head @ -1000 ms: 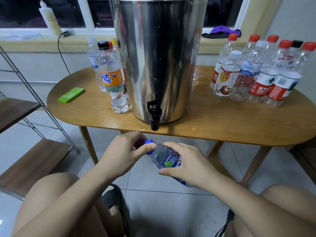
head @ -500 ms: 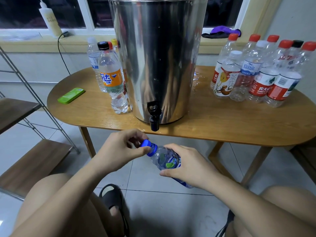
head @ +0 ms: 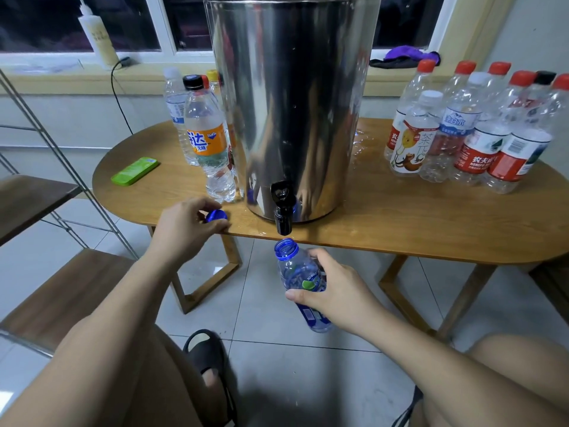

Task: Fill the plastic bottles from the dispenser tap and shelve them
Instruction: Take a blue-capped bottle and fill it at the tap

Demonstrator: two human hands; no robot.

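A tall steel dispenser stands on the wooden table, its black tap overhanging the front edge. My right hand grips a small blue-tinted plastic bottle, uncapped, with its open mouth just below the tap. My left hand pinches the blue cap at the table's front edge, left of the tap. No water runs from the tap.
Filled bottles, one with an orange label, stand left of the dispenser. Several empty red-capped bottles crowd the table's right. A green flat object lies on the left. Wooden shelves on a metal rack stand at far left. Water wets the tabletop.
My left hand twisted the blue cap off and carried it up to the table edge. My right hand raised the bottle, bringing its mouth under the tap.
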